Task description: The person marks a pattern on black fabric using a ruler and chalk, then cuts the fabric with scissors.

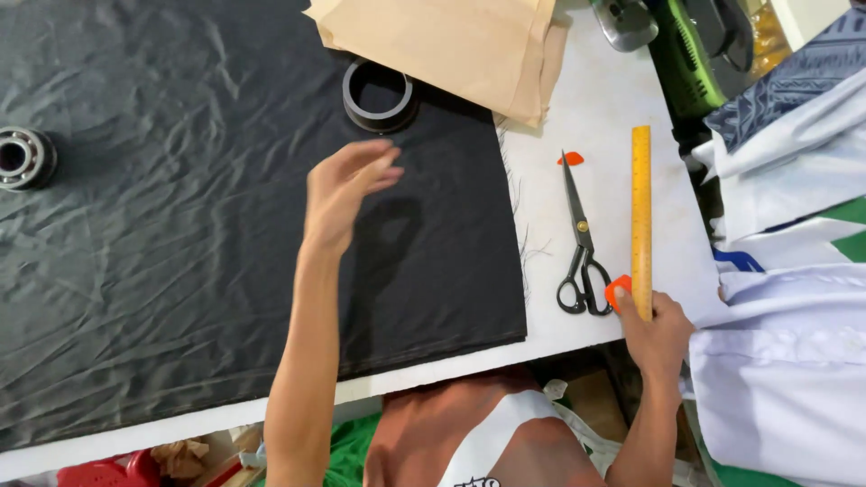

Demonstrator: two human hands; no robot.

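Nearby, the right hand (656, 332) pinches the near end of the yellow ruler (641, 221), which runs straight away, while the open left hand (347, 191) hovers over black fabric (180, 234).

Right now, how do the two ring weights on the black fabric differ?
The black ring is a wide, hollow dark band by the tan paper; the metal bearing is shiny steel with a small bore, near the left edge. The left hand hovers nearer the black ring. Both are round and rest on the black fabric.

- One black cloth (180, 225)
- One pair of scissors (582, 248)
- One yellow ruler (641, 216)
- Two orange chalk pieces (570, 159)
- Two metal rings (379, 95)
- Two hands (347, 189)
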